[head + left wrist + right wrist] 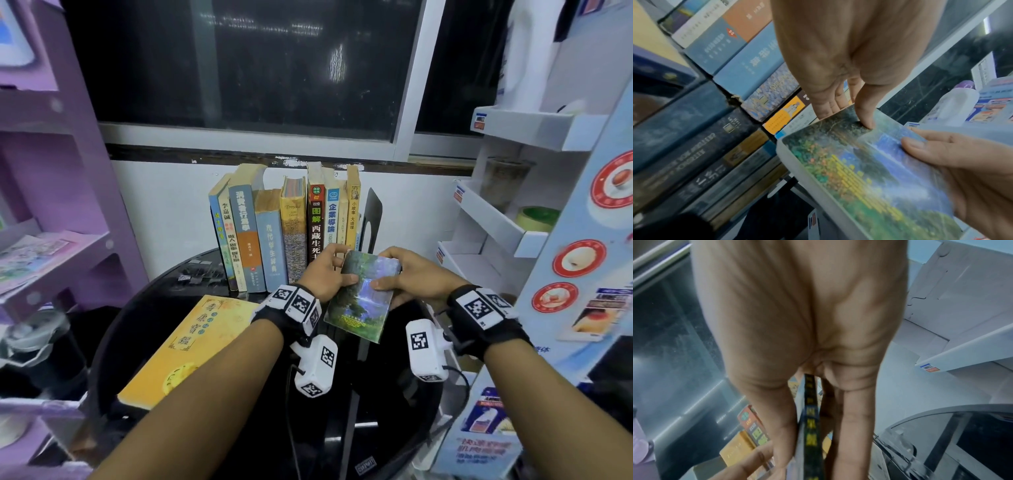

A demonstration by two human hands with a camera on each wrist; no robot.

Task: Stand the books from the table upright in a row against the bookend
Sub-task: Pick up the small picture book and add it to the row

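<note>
Both hands hold a thin book with a green and blue landscape cover [361, 294] above the black table [239, 428], just in front of the row. My left hand [325, 270] pinches its far left corner, thumb on the cover [865, 113]. My right hand [407, 277] grips its right edge, thumb on the cover; the right wrist view shows the dark spine [810, 426] between thumb and fingers. Several books [284, 233] stand upright in a row against the black bookend [371, 219] at the right. A yellow book [188, 346] lies flat at the front left.
A purple shelf unit [51, 205] stands at the left, and a white display rack [507, 212] with a tape roll at the right. Small black clips [195, 274] lie on the table left of the row. A white wall and dark window are behind.
</note>
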